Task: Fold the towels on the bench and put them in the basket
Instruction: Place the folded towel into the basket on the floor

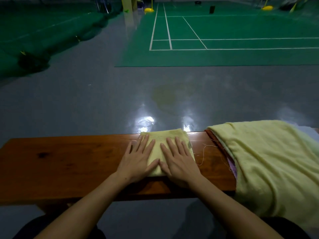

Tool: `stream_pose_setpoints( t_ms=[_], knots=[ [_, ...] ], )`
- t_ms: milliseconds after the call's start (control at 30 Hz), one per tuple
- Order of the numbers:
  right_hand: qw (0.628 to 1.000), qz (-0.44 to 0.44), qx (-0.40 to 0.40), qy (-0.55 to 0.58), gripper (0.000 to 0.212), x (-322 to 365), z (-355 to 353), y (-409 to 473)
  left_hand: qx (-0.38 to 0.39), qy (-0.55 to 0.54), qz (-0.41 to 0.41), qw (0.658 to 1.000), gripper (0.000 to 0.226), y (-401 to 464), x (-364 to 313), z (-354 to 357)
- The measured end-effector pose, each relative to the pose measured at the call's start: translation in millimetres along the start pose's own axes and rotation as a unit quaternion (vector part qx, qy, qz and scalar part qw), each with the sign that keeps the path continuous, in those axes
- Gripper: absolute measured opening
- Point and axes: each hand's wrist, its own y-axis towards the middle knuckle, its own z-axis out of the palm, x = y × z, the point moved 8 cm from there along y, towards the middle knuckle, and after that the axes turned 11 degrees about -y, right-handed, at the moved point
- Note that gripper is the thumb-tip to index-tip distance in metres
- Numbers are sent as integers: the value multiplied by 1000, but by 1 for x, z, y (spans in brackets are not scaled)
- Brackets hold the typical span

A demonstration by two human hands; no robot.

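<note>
Long brown wooden bench (69, 163) is landmark. Near its front edge, left hand (136, 159) and right hand (179, 163) lie flat, fingers spread, palms pressing small folded pale-yellow towel (165, 137) at bench middle; nothing gripped. Right end of bench: large unfolded pale-yellow towel (269, 161) draped over pile, purple cloth edge (232, 167) showing beneath. Beyond bench: glossy grey floor (86, 100), then green court mat with white lines (224, 35).

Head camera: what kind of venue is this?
Probably an indoor badminton hall: green court mat with white court lines, yellow post bases at the far end, and a wooden bench courtside.
</note>
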Motion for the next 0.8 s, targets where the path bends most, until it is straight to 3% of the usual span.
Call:
stream_pose_setpoints(
  t_ms=[267, 367, 467, 633, 800],
  knots=[
    [997, 50, 60, -3, 102, -16, -4, -3, 22, -2, -28, 999, 108, 2, 14, -14],
    [995, 72, 58, -26, 104, -28, -17, -6, 18, -34, -28, 999, 106, 1, 22, -23],
    [993, 117, 4, -25, 94, -57, -35, -16, -2, -54, -5, 999, 91, -6, 26, -41],
    [971, 166, -84, 153, 39, -106, -39, -40, -41, -103, 36, 993, 46, -26, 30, -72],
    [964, 102, -92, 228, 53, -103, -41, -46, -69, -140, 75, 985, 51, -37, 29, -81]
  ],
)
